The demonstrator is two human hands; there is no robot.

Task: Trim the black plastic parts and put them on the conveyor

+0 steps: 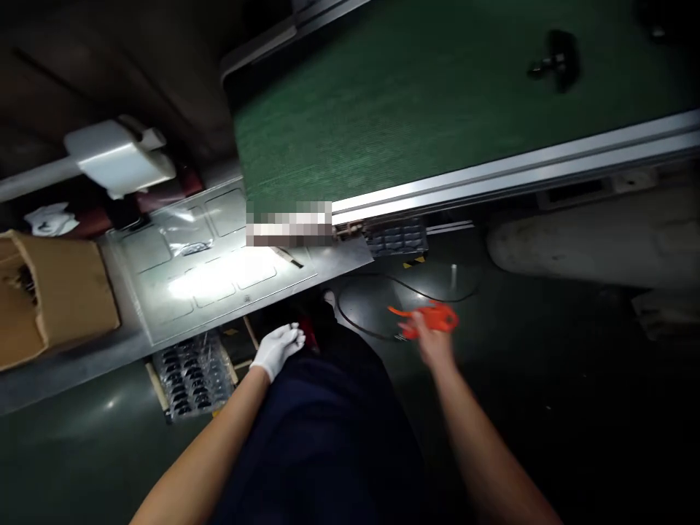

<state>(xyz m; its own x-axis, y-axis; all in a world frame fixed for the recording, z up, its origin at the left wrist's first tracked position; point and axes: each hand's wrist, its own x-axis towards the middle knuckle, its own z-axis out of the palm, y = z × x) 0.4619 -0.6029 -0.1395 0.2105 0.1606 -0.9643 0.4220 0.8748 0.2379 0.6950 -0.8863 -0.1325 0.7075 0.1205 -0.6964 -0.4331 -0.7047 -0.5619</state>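
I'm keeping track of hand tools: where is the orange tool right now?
The orange tool is right of centre in the head view, held in the right hand, below the silver rail.

No wording, brand or number you can read in view. One sign-like marking ahead of you: yellow-and-black stripes (pixel 414 261), low down, just beside the dark compartmented tray (pixel 398 239) past the metal table (pixel 343 255); backing surface unclear.

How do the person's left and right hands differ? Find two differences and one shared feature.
The left hand wears a white glove; the right hand looks bare. The right hand holds an orange tool; the left hand holds no such tool. Both extend from bare forearms.
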